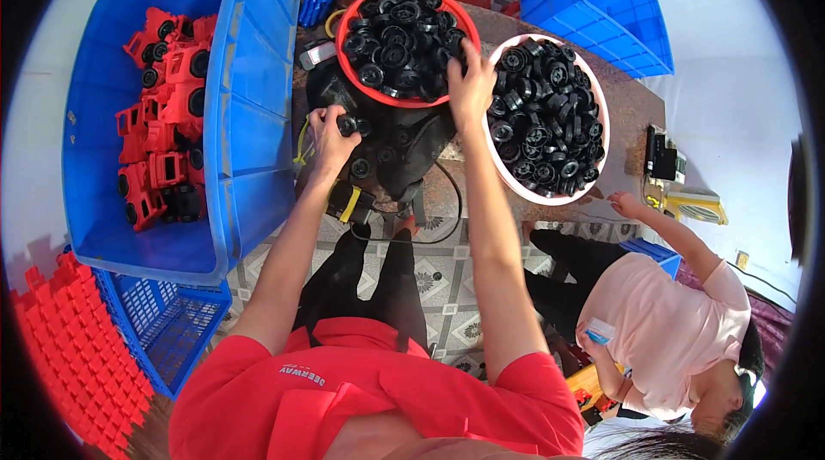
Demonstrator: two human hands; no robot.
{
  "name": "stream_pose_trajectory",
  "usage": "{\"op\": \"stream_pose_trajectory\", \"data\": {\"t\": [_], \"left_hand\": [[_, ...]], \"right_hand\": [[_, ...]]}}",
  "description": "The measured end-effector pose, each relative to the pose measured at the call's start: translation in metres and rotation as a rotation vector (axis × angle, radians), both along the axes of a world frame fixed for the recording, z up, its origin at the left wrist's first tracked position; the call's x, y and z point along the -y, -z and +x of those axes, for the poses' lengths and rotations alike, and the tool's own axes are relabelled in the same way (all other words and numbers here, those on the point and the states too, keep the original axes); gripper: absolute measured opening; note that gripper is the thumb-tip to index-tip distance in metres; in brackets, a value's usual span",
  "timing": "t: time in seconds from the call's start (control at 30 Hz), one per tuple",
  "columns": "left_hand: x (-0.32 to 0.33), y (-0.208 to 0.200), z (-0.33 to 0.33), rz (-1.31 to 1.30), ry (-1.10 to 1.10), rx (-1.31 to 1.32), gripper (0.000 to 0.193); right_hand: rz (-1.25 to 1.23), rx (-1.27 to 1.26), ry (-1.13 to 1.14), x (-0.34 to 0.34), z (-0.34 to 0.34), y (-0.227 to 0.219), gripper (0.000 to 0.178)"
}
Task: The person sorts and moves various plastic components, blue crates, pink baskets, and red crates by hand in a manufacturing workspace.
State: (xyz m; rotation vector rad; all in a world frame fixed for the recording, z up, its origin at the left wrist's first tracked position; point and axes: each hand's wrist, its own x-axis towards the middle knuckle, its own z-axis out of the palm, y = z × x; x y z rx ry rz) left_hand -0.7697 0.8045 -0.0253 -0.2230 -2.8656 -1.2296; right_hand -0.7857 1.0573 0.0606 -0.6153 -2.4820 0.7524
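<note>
My left hand (335,140) is closed on a black toy wheel (347,125), with another dark wheel part right beside it. Below that hand, a few loose wheels (361,168) lie on black cloth (411,146). My right hand (472,86) reaches over the right rim of a red basin (418,102) heaped with black toy wheels (395,56). Its thumb and forefinger are apart among the wheels, and I see nothing clearly gripped. Just right of it stands a white basin (605,103), also full of black wheels (546,116).
A large blue crate (251,107) at left holds red toy truck bodies (163,129). Stacked red parts (73,357) and a blue basket (176,331) sit below it. Another blue crate (593,9) stands far right. A person in pink (670,314) works at right. A cable (460,202) loops near my legs.
</note>
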Motion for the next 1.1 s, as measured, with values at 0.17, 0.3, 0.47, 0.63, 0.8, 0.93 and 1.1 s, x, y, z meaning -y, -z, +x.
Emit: {"op": "stream_pose_trajectory", "data": {"t": [0.17, 0.3, 0.47, 0.63, 0.8, 0.93, 1.1], "left_hand": [[-0.052, -0.06, -0.071, 0.246, 0.045, -0.295, 0.053], [-0.063, -0.049, -0.149, 0.188, 0.012, -0.144, 0.056], [-0.07, -0.049, -0.148, -0.127, 0.006, -0.14, 0.065], [-0.042, -0.039, -0.064, -0.027, 0.117, -0.039, 0.03], [-0.031, 0.025, -0.012, -0.277, 0.326, 0.134, 0.058], [-0.021, 0.021, -0.007, -0.301, 0.284, 0.146, 0.055], [-0.031, -0.023, -0.012, 0.004, 0.104, -0.126, 0.049]], "right_hand": [[0.085, 0.439, -0.027, -0.069, -0.059, 0.024, 0.047], [0.08, 0.431, -0.104, -0.044, -0.065, 0.01, 0.052], [-0.08, -0.106, -0.154, 0.015, 0.029, 0.009, 0.017], [0.064, 0.469, -0.256, 0.068, 0.09, 0.07, 0.048], [0.001, 0.309, -0.353, 0.081, 0.097, 0.086, 0.053], [0.05, -0.13, -0.228, 0.061, 0.076, 0.025, 0.054], [0.089, -0.064, -0.011, -0.023, -0.01, 0.02, 0.047]]}}
